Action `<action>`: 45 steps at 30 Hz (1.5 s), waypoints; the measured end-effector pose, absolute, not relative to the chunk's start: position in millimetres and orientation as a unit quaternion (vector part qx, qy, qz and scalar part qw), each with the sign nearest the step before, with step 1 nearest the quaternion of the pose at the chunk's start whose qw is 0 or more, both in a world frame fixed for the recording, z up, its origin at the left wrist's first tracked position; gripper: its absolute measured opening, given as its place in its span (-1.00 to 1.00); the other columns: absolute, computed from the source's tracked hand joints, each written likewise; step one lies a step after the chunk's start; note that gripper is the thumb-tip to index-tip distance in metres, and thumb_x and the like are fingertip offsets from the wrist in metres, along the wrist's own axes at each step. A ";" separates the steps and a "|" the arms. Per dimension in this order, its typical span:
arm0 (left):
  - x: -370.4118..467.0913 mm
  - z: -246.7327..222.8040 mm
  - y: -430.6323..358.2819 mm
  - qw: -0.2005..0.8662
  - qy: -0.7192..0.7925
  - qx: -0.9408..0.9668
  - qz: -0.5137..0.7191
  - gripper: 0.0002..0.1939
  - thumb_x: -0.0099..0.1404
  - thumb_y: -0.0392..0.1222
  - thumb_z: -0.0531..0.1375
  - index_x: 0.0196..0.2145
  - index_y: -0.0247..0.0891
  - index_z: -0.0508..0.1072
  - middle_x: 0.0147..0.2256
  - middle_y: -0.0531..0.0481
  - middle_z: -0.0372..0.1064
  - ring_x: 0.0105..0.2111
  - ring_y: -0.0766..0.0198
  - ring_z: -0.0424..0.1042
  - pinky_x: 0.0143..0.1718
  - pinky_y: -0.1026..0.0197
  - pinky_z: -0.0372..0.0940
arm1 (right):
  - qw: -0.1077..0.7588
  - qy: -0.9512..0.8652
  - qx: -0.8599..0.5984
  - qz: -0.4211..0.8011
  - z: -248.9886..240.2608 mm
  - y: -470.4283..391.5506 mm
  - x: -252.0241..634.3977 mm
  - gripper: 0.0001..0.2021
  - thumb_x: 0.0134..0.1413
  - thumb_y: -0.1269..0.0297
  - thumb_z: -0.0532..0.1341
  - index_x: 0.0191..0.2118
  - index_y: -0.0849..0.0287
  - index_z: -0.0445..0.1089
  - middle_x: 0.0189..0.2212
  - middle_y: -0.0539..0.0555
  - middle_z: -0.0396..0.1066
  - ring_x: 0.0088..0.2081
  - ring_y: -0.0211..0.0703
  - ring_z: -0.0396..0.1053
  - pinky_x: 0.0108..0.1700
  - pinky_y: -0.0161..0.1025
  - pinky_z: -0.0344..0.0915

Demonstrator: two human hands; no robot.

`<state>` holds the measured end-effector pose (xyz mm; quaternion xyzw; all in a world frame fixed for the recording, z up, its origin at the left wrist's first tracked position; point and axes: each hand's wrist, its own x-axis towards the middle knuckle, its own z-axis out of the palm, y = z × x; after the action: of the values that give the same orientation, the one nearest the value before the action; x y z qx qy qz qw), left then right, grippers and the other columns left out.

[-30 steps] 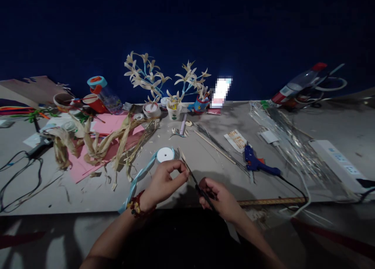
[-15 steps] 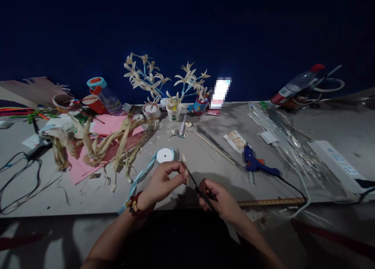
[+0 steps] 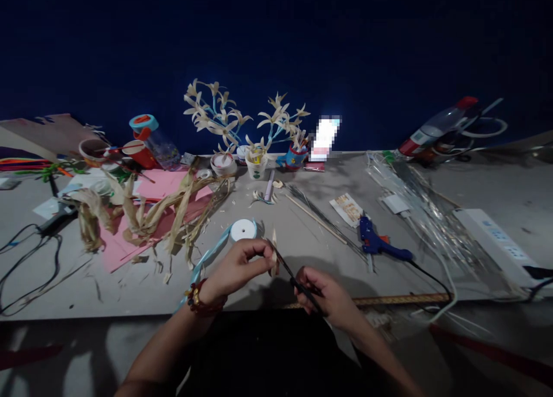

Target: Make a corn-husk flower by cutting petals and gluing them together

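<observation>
My left hand [image 3: 244, 265] pinches a small pale piece of corn husk [image 3: 274, 252] between thumb and forefinger, one pointed end sticking up. In my right hand [image 3: 323, 293] is a pair of dark scissors [image 3: 298, 283], its fingers wrapped round the handles. The blades slant up to the left and reach the husk at my left fingertips; whether they touch it I cannot tell. Just behind my left hand lies a white spool [image 3: 243, 230], from which light blue ribbon [image 3: 210, 256] trails down past my left wrist.
Dried corn husks [image 3: 149, 218] lie on pink paper [image 3: 114, 253] at the left. Pale husk flowers [image 3: 216, 117] stand in cups at the back. A blue glue gun [image 3: 380, 241], thin wires [image 3: 326, 221] and a white power strip [image 3: 496, 244] are on the right.
The husk piece has turned more upright in my left fingers. My right hand and the scissors have shifted slightly to the right and down.
</observation>
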<state>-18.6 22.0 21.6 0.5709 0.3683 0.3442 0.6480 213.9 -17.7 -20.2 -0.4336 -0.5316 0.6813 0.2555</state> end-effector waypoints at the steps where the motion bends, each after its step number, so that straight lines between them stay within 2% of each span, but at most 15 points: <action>1: -19.4 22.5 22.6 0.648 0.365 0.575 0.340 -0.72 0.33 -0.06 0.24 -0.47 -0.26 0.39 -0.46 -0.05 0.47 -0.38 0.22 0.42 -0.24 0.19 0.29 | 0.255 -0.535 -0.437 0.677 -20.5 -16.6 215.1 -0.52 0.02 -0.20 0.32 -0.43 0.10 0.19 -0.53 -0.08 0.36 -0.59 -0.35 0.18 -0.54 -0.37 0.14; 5: -21.1 26.6 25.3 0.630 0.364 0.616 0.302 -0.74 0.33 -0.09 0.22 -0.47 -0.26 0.39 -0.44 -0.04 0.46 -0.39 0.24 0.39 -0.26 0.22 0.26 | 0.274 -0.550 -0.486 0.621 -17.0 -10.0 218.0 -0.57 0.03 -0.06 0.36 -0.48 0.09 0.17 -0.63 -0.15 0.24 -0.62 -0.35 0.15 -0.55 -0.36 0.16; 7: -20.6 27.4 26.3 0.612 0.370 0.640 0.282 -0.76 0.32 -0.11 0.22 -0.46 -0.27 0.41 -0.44 -0.03 0.46 -0.39 0.26 0.38 -0.28 0.24 0.25 | 0.307 -0.550 -0.507 0.588 -11.0 -5.5 215.0 -0.61 -0.03 0.01 0.41 -0.46 0.10 0.22 -0.59 -0.13 0.31 -0.58 -0.30 0.26 -0.50 -0.34 0.25; 9: -19.3 27.1 26.8 0.600 0.371 0.657 0.267 -0.78 0.32 -0.13 0.22 -0.45 -0.28 0.45 -0.44 -0.02 0.45 -0.41 0.27 0.38 -0.30 0.26 0.25 | 0.346 -0.541 -0.500 0.581 -2.9 -0.4 208.5 -0.63 -0.10 0.06 0.46 -0.37 0.09 0.28 -0.47 -0.05 0.44 -0.45 -0.22 0.40 -0.36 -0.28 0.37; 12: -17.3 26.2 26.5 0.579 0.368 0.681 0.256 -0.82 0.30 -0.16 0.23 -0.43 -0.28 0.49 -0.44 -0.01 0.48 -0.39 0.27 0.42 -0.28 0.27 0.29 | 0.369 -0.540 -0.470 0.592 8.7 7.5 196.4 -0.62 -0.13 0.11 0.47 -0.28 0.08 0.30 -0.33 0.02 0.53 -0.33 -0.16 0.47 -0.21 -0.22 0.41; 17: -18.7 29.0 26.5 0.507 0.347 0.748 0.251 -0.91 0.27 -0.25 0.22 -0.39 -0.24 0.52 -0.35 -0.03 0.55 -0.33 0.23 0.48 -0.20 0.24 0.31 | 0.357 -0.566 -0.460 0.583 15.2 14.5 187.0 -0.66 -0.13 0.20 0.44 -0.35 0.08 0.25 -0.42 -0.05 0.46 -0.42 -0.24 0.39 -0.28 -0.25 0.37; 21: -20.4 31.7 26.4 0.469 0.377 0.750 0.273 -0.92 0.26 -0.33 0.20 -0.38 -0.23 0.48 -0.34 -0.03 0.52 -0.31 0.22 0.46 -0.17 0.22 0.28 | 0.356 -0.558 -0.471 0.583 10.8 12.9 187.1 -0.70 -0.15 0.27 0.42 -0.37 0.09 0.26 -0.45 -0.06 0.45 -0.44 -0.24 0.38 -0.32 -0.26 0.34; 24: -15.8 25.3 21.6 0.502 0.412 0.675 0.349 -0.94 0.31 -0.26 0.21 -0.36 -0.24 0.44 -0.34 -0.03 0.47 -0.29 0.21 0.42 -0.18 0.22 0.27 | 0.409 -0.514 -0.481 0.580 4.2 9.4 184.9 -0.69 -0.15 0.25 0.43 -0.33 0.09 0.29 -0.41 -0.02 0.49 -0.43 -0.22 0.39 -0.35 -0.27 0.32; 27: -5.2 12.1 12.3 0.562 0.421 0.567 0.431 -0.86 0.32 -0.14 0.26 -0.30 -0.25 0.44 -0.31 -0.03 0.42 -0.27 0.21 0.39 -0.19 0.22 0.28 | 0.483 -0.465 -0.482 0.564 -2.9 6.6 180.8 -0.69 -0.13 0.24 0.43 -0.32 0.08 0.28 -0.41 -0.02 0.50 -0.41 -0.20 0.41 -0.35 -0.27 0.31; 30: 5.8 1.3 3.5 0.595 0.421 0.501 0.467 -0.82 0.33 -0.09 0.27 -0.32 -0.25 0.43 -0.34 -0.02 0.39 -0.29 0.23 0.36 -0.20 0.22 0.27 | 0.507 -0.464 -0.478 0.548 -7.7 5.6 177.1 -0.70 -0.13 0.26 0.44 -0.32 0.08 0.30 -0.40 -0.02 0.51 -0.38 -0.18 0.43 -0.34 -0.28 0.30; 35: 12.3 0.7 -0.3 0.559 0.453 0.503 0.479 -0.80 0.35 -0.09 0.26 -0.35 -0.27 0.44 -0.39 -0.02 0.39 -0.34 0.24 0.34 -0.24 0.21 0.24 | 0.508 -0.471 -0.477 0.541 -12.1 5.6 173.8 -0.75 -0.10 0.27 0.41 -0.33 0.09 0.33 -0.42 -0.04 0.50 -0.40 -0.23 0.40 -0.35 -0.31 0.29; 40: 12.7 6.4 2.1 0.486 0.458 0.570 0.479 -0.79 0.38 -0.14 0.21 -0.39 -0.27 0.45 -0.41 -0.04 0.40 -0.34 0.22 0.36 -0.23 0.19 0.24 | 0.520 -0.451 -0.480 0.544 -16.8 4.9 171.3 -0.72 -0.15 0.32 0.44 -0.31 0.09 0.35 -0.40 -0.06 0.50 -0.42 -0.27 0.37 -0.36 -0.35 0.28; 45: 11.3 7.5 3.0 0.490 0.462 0.569 0.471 -0.79 0.39 -0.15 0.20 -0.39 -0.27 0.45 -0.41 -0.03 0.41 -0.34 0.22 0.36 -0.22 0.19 0.23 | 0.517 -0.448 -0.489 0.542 -14.6 5.6 171.8 -0.71 -0.15 0.28 0.47 -0.33 0.09 0.35 -0.43 -0.07 0.46 -0.41 -0.27 0.36 -0.35 -0.35 0.26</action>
<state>11.3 3.0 7.5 0.5691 0.4620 0.4714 0.4904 171.8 5.6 -14.6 -0.4887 -0.4480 0.5417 0.5167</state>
